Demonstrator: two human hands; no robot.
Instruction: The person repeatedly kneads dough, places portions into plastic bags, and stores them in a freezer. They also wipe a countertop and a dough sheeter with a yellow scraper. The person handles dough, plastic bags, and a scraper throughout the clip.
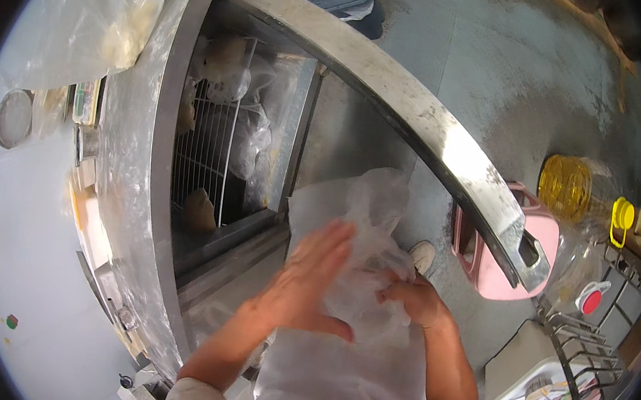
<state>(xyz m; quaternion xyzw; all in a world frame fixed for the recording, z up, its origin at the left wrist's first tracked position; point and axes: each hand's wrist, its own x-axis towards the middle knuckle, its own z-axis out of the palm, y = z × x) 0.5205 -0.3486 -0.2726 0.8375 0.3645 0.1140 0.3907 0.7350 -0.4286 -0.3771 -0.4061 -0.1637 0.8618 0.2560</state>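
A clear plastic bag (372, 268) hangs in front of my body, over a whitish apron (339, 369). My right hand (418, 302) grips the bag's edge with its fingers curled. Blurred by motion, my left hand (312, 286) is beside the bag with its fingers extended and thumb apart, holding nothing. To the left of my hands is an open metal refrigerator compartment with a white wire shelf (204, 148). Clear bags (251, 141) with contents I cannot make out lie in and beside the shelf.
The open metal door (400, 92) arches across the view. A pink plastic stool (523, 260), a bottle of yellow oil (565, 180) and a wire rack (590, 347) stand at the right. A metal counter (125, 181) runs along the left, with a large plastic bag (94, 22) on top.
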